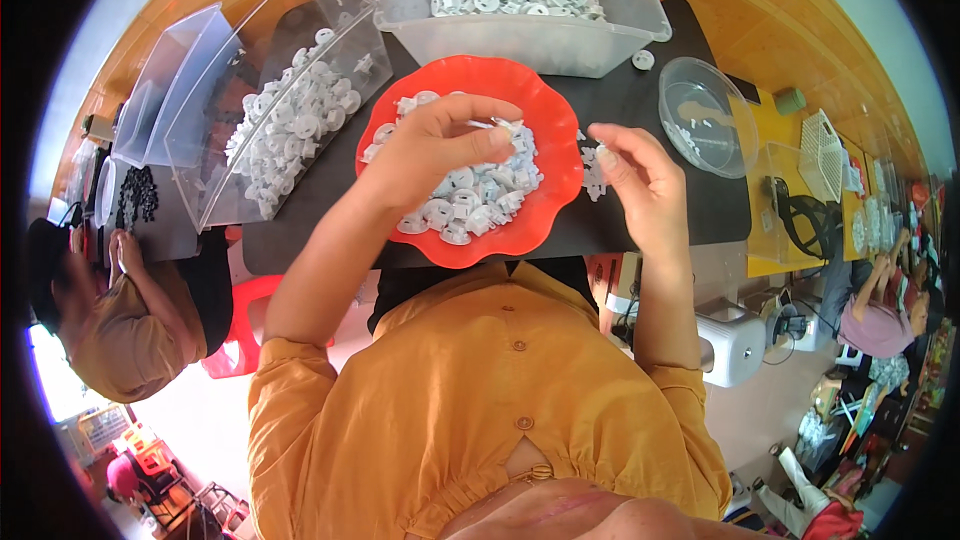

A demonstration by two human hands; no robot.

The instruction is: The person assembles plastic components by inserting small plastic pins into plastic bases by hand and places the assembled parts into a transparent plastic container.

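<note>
A wavy-edged red bowl (562, 140) lies in front of me with many white round plastic parts (470, 208) in it. Over the bowl, my left hand (432, 148) is closed, pinching a small white plastic part (512, 128) between thumb and fingertips. Just beyond the bowl's right rim, my right hand (645, 185) is raised with thumb and forefinger drawn close together. Whether a tiny piece sits between those fingertips I cannot make out. Beneath them, small white pieces (592, 176) lie loose on the dark table (690, 215).
A clear bin (530, 40) of white parts stands behind the bowl. To the left, a tilted clear tub (190, 155) holds more. A round clear dish (715, 155) with a few pieces sits right. One loose part (643, 60) lies nearby. Other people work at both sides.
</note>
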